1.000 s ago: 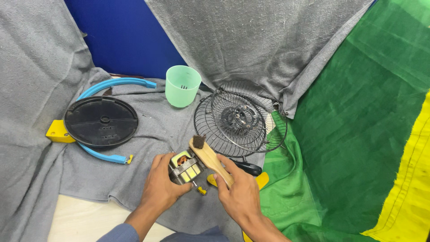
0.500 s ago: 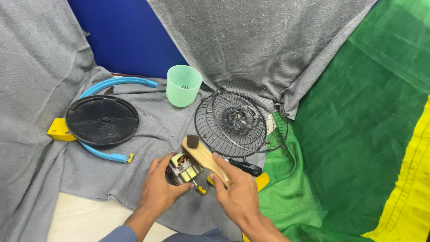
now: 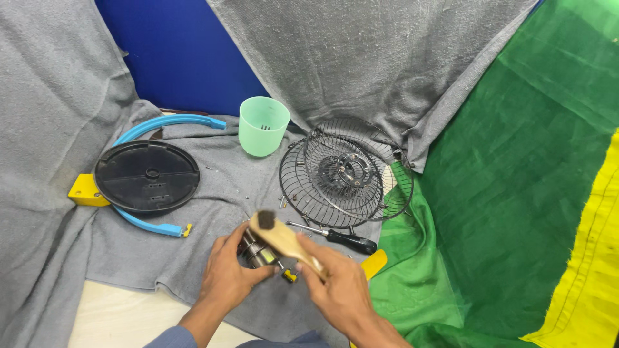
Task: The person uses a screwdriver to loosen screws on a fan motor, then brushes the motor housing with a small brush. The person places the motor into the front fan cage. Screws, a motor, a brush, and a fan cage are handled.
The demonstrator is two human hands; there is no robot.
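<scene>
Motor (image 3: 259,252): low on the grey cloth (image 3: 193,258), clasped in the left hand (image 3: 227,274); rolled since a second ago, its yellow windings now out of sight.
Brush (image 3: 284,240): wooden, gripped by the right hand (image 3: 338,290), head lifted off the motor.
Reading: brushing appears to move to another face.
Nearby: wire guard (image 3: 345,174), screwdriver (image 3: 345,240).

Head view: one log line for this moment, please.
left hand: holds motor | right hand: holds brush over motor | screwdriver, grille, cup: on cloth
</scene>
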